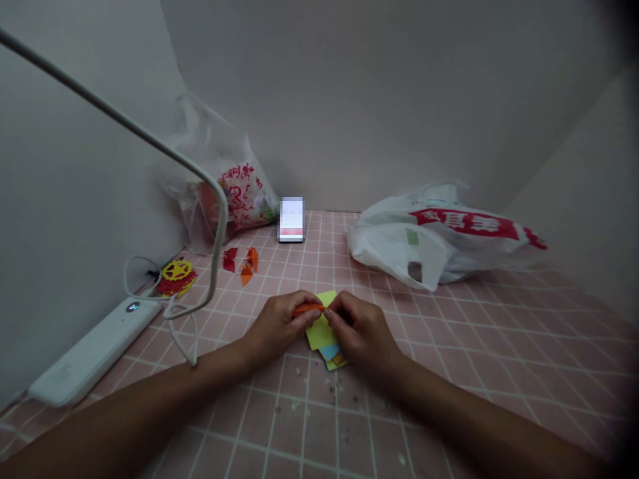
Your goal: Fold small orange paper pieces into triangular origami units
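Observation:
Between my two hands is a small orange piece of folded paper [307, 309], seen nearly edge-on. My left hand [283, 320] pinches its left part between thumb and fingers. The right end is pinched by my right hand [363, 330], whose fingertips partly hide it. Just beneath lies a loose stack of coloured paper sheets [318, 332], yellow on top with blue and orange edges showing below. Farther off to the left, folded orange paper pieces [248, 269] lie beside a folded red paper piece [229, 259].
Red and yellow cut-outs [176, 276] lie near a white power strip [94, 349] at left. A white cable [217, 246] arcs over that side. A lit phone [291, 219] stands at the back between a clear plastic bag [234, 193] and a white plastic bag [439, 233].

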Motion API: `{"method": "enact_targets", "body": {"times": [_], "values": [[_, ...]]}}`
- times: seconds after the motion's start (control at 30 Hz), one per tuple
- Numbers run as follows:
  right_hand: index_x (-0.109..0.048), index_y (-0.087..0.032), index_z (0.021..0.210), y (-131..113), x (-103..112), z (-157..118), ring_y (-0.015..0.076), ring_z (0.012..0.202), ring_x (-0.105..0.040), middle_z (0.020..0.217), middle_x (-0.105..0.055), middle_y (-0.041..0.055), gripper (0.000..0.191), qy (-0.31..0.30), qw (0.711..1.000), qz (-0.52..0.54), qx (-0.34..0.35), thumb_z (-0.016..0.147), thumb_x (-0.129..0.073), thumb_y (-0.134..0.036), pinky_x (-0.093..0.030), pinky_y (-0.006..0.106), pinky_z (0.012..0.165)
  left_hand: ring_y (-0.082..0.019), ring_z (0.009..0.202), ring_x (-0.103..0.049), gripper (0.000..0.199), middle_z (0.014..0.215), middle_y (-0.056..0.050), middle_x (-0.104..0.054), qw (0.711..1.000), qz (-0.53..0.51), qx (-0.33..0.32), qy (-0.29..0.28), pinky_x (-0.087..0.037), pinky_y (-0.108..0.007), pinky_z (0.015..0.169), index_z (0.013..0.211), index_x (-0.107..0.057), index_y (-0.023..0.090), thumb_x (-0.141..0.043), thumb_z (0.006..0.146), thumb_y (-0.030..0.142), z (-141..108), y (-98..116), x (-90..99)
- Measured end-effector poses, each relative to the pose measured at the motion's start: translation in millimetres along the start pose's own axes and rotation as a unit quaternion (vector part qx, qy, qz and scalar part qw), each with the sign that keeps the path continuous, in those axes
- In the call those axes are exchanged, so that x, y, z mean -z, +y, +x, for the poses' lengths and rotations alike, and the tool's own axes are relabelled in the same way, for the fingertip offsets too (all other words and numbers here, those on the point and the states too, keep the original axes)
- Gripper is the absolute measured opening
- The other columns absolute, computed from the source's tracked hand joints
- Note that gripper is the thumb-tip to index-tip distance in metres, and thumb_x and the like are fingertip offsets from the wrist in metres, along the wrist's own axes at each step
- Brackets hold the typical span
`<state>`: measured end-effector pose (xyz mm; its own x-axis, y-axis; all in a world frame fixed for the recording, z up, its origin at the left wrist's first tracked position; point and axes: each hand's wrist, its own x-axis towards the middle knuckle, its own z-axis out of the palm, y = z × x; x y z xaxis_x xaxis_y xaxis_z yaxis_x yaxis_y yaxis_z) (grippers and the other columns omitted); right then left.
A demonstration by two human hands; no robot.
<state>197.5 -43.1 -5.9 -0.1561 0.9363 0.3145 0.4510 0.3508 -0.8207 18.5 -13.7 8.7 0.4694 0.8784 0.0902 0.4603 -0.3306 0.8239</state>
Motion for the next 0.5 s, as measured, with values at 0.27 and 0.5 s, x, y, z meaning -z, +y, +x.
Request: {"method": "enact_targets", "body": {"times": [0.27, 0.5], "values": [[-0.044, -0.021, 0.072, 5.2, -1.4, -3.8, 0.0145, 0.057, -0.046, 0.068, -0.052, 0.0017, 0.021, -0.001, 0.983, -0.135, 0.128, 0.093, -0.046, -0.018, -0.033, 0.029, 0.057, -0.018, 0.081, -0.064, 0.013, 0.088, -0.004, -0.071, 1.0, 0.008, -0.002, 0.001, -0.047, -0.027, 0.075, 0.092, -0.067, 0.018, -0.058, 0.087, 0.025, -0.5, 4.3, 0.8], [-0.046, -0.02, 0.072, 5.5, -1.2, -1.1, 0.0141, 0.058, -0.047, 0.067, -0.052, 0.001, 0.019, -0.004, 0.993, -0.082, 0.087, 0.091, -0.049, -0.017, -0.034, 0.027, 0.056, -0.016, 0.077, -0.061, 0.016, 0.084, -0.002, -0.068, 1.0, -0.021, 0.008, -0.015, -0.045, -0.025, 0.069, 0.094, -0.066, 0.018, -0.057, 0.088, 0.029, 0.7, -1.6, -0.2]]}}
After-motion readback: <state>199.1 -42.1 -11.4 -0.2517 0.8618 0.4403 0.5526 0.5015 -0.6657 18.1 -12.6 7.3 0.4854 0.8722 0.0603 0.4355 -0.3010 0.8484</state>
